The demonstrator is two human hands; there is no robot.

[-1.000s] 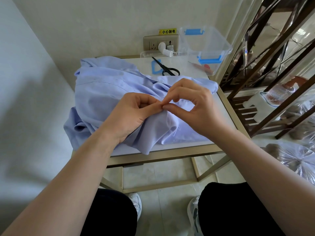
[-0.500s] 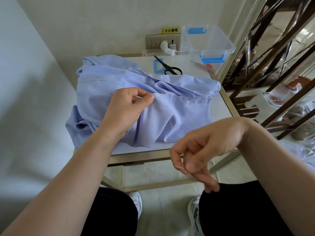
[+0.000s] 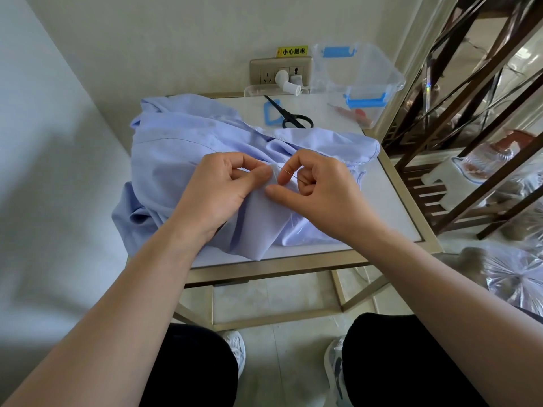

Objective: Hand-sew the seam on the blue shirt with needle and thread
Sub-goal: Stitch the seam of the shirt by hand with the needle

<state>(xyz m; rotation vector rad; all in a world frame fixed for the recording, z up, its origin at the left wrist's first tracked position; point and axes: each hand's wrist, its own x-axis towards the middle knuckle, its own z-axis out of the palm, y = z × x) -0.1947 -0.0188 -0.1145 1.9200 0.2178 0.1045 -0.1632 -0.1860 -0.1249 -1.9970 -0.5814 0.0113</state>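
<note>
At mid-frame my left hand (image 3: 220,192) pinches a fold of the blue shirt (image 3: 176,148), which is heaped on the table (image 3: 390,201). My right hand (image 3: 320,192), fingers curled, grips the needle (image 3: 291,173) just beside that fold. Farther up, black scissors (image 3: 295,118) lie near a clear box (image 3: 367,71).

**Setting:** room corner in a home; domestic, not a workshop.

**Evidence:**
- Small metal-framed table (image 3: 390,207) with a white top, set against a plain plastered wall (image 3: 176,39).
- Household wall socket (image 3: 266,74), with a yellow warning sticker (image 3: 292,51) in Chinese characters above it.
- Pale tiled floor (image 3: 276,295).
- Dark wooden rack (image 3: 426,190) to the right, with plastic-wrapped goods (image 3: 523,277) in and beside it.
- Clear plastic storage box (image 3: 361,71) with blue clips.
- Black scissors (image 3: 291,116) near the box.
- Blue shirt (image 3: 182,148) heaped on the table: household mending.
</note>
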